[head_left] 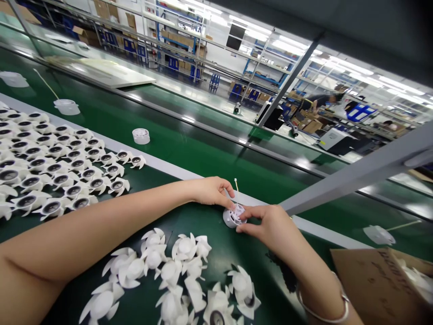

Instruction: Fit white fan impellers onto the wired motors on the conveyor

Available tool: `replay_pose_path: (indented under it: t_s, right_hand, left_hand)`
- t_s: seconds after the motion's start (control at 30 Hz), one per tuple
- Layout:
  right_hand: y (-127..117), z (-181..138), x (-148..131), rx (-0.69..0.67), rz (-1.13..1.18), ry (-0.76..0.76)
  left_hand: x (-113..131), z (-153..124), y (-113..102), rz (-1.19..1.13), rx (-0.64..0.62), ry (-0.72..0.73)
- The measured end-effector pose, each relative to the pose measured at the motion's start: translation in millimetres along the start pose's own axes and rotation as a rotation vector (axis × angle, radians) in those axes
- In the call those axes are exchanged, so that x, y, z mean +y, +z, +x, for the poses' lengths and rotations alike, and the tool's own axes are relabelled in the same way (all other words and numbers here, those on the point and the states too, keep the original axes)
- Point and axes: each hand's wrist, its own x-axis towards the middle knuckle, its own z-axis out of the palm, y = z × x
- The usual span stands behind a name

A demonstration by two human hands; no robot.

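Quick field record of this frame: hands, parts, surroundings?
left hand: fingertips on fan
right hand: pinches the same fan; bangle on wrist
in front: loose fans in a heap on the green mat
far left: rowed fans, dark hubs up
lower right: box, cardboard
behind: belt, green, with a white cap on it

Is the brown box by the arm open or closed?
Open. The flap of the cardboard box is folded out, and white fan parts show inside it.
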Motion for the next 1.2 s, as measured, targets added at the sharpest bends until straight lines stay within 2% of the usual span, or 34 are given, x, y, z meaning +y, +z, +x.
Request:
replay_pose_path:
  t_s: [0.2,0.37,0.5,0.6,0.67,0.77,0.83,0.87,0.9,0.97,1.0,1.03,1.1,1.2]
  right_hand:
    - [0,3,-4,-0.090,0.089,0.211]
    - [-1,6,-2,-0.121,0.155,0.132]
    - [1,4,0,-0.108,0.070,0.100]
    - [2,1,2,-0.116,0.094,0.038]
    - [1,-2,3,-0.084,0.014,-0.027]
    - [2,-5,3,-0.108,-0.089,-0.141]
    - [4,-2,5,-0.159,-0.046,-0.190]
    - [5,0,6,-0.130,-0.011,-0.206]
    - [6,3,9,-0.053,0.009,-0.213]
    - [2,7,14,0.167,-0.005,-0.180]
    - [-3,7,18,0.239,-0.029,-0.129]
    - [-9,6,21,0.253,-0.059,-0.067]
    - [-25,-3,28,0.124,-0.120,0.045]
    - [-45,-18,33,-0.181,-0.202,0.157]
  left_hand:
    - [-2,-1,3,0.025,-0.006,0.037]
    - [-2,1,0,0.062,0.021,0.015]
    - [-2,1,2,0.077,0.014,0.036]
    - [-2,-1,7,0.089,0.031,0.045]
    - [0,-4,7,0.097,0.043,0.040]
    - [12,-15,-1,0.182,-0.084,0.011]
    - [24,-26,-11,0.281,-0.291,-0.058]
    - [30,-32,-15,0.326,-0.391,-0.105]
    - [35,-37,-18,0.369,-0.472,-0.123]
    - [43,-45,-22,0.454,-0.497,-0.125]
    - [45,-46,-21,0.485,-0.498,-0.111]
    - [46,-47,-19,0.507,-0.499,-0.089]
    - [45,-45,-14,0.524,-0.519,-0.050]
    - [41,-37,-9,0.504,-0.548,-0.036]
